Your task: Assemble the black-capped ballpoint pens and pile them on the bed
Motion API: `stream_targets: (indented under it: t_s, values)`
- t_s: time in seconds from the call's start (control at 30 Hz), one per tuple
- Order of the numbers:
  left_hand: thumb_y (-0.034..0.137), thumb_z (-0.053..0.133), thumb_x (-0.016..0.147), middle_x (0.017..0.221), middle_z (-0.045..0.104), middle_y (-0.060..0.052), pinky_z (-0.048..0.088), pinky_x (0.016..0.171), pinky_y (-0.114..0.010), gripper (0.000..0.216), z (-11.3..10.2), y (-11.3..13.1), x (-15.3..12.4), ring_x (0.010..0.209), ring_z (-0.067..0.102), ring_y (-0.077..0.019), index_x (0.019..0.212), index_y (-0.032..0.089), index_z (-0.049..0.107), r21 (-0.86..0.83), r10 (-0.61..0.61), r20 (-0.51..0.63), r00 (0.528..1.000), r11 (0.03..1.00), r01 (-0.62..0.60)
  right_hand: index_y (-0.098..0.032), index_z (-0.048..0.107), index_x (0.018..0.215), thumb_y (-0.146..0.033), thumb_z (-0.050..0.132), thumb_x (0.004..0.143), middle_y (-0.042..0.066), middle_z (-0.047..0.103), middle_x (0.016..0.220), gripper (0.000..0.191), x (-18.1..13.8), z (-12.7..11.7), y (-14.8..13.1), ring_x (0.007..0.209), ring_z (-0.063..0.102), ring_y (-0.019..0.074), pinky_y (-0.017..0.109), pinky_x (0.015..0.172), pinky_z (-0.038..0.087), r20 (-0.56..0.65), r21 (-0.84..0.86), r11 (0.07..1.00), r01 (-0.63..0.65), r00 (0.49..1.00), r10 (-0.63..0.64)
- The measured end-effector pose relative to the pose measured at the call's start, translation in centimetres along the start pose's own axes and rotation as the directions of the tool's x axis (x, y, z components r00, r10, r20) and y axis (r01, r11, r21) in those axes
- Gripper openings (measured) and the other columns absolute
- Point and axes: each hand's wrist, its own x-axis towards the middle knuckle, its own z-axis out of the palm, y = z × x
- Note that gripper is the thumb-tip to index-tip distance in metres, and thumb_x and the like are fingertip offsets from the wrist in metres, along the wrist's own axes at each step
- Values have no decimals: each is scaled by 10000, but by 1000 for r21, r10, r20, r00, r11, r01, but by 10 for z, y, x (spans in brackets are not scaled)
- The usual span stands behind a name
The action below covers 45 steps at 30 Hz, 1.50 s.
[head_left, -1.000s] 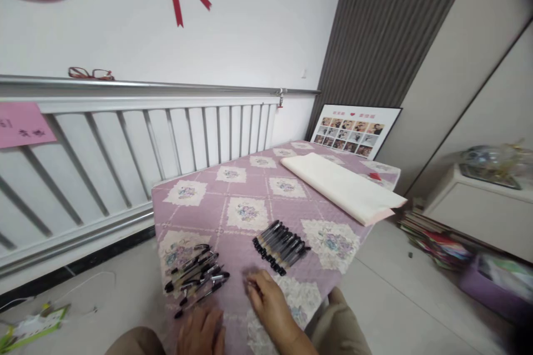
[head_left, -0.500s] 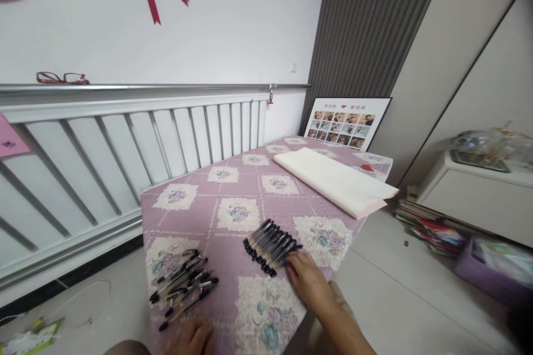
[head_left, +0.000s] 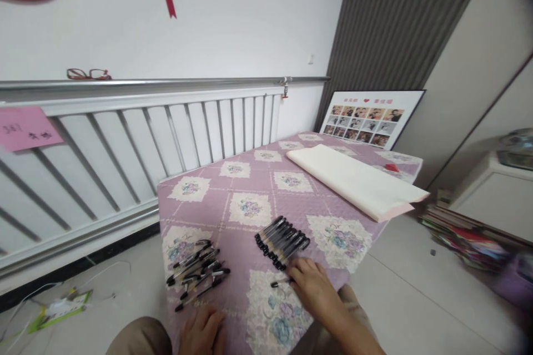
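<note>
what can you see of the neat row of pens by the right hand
The pen row holds about ten black-capped pens with clear-looking barrels, lying flat, side by side and touching, slanted across the purple quilt. One more pen lies apart just in front, at the fingertips of the right hand.

Both arms come into view bare: no sleeve, cuff, watch or bracelet shows on either forearm or wrist. The right hand (head_left: 315, 287) is ungloved, with no ring visible on the fingers that can be seen, and its forearm runs bare to the bottom edge of the view. The left hand (head_left: 204, 331) is likewise ungloved and unadorned, only its back and knuckles showing. Below the hands, the person's legs are clothed in plain khaki-tan trousers (head_left: 139, 338), a smooth unpatterned fabric visible over both knees at the lower edge.
</note>
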Motion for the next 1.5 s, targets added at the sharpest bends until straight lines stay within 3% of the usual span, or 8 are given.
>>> stream_targets:
  t_s: [0.17,0.3,0.47,0.63,0.97,1.1,1.27,1.5]
  values:
    - [261,548,812,1056,662,-46,478,823,-336,320,-6,0,0,955,615,-225,1122,301,616,70,71,50,996,995,-74,-269,649,840,-135,637,767,37,646,953,153,2,27,-80,935,548,233,360,822,399,20,137,986,99,995,-102]
    - [196,561,788,1112,642,-30,435,841,-346,386,-14,13,7,1001,584,-231,1155,309,599,112,-118,104,988,988,106,-277,641,974,-98,601,772,47,630,1071,273,12,38,-125,1007,547,241,384,883,421,-61,309,932,188,982,-177]
    - [153,487,844,1044,637,-8,362,885,-356,309,-32,32,21,1005,545,-216,1046,327,642,86,-314,261,913,949,302,-224,618,1009,-220,500,853,99,644,1010,196,21,47,-105,959,597,240,387,852,487,-246,498,865,58,966,77]
    - [208,479,867,1076,615,-10,320,921,-400,267,-43,38,32,1039,510,-235,1064,318,622,51,-330,314,890,942,332,-211,630,923,-325,440,888,80,680,900,224,15,60,-83,849,640,218,335,773,519,-238,571,812,-122,922,306]
    - [164,415,906,1017,618,-45,380,843,-351,224,-43,57,73,980,541,-226,987,221,615,49,-299,429,852,950,309,-199,637,958,-351,451,898,86,689,953,247,13,60,-92,905,642,216,322,818,498,-214,550,827,-114,938,272]
    - [138,386,917,1027,622,-33,389,870,-299,252,-42,53,65,990,554,-185,1019,221,600,-26,-282,384,879,949,315,-208,631,1013,-386,472,898,67,697,955,265,11,55,-93,879,649,212,317,800,491,-135,538,833,-129,962,236]
    - [146,402,916,1033,632,-35,409,883,-290,253,-32,47,51,993,568,-178,1042,226,606,-42,-210,296,932,972,232,-230,645,827,-388,449,916,16,677,785,267,8,48,-94,767,630,183,277,699,459,-26,536,843,-41,998,65]
    - [163,428,909,930,657,-26,465,770,-280,230,-23,47,45,856,612,-177,1005,233,625,-34,-141,230,963,988,153,-215,589,713,-410,446,899,1,601,675,305,8,45,-93,675,573,171,260,636,430,-40,672,737,-80,989,144]
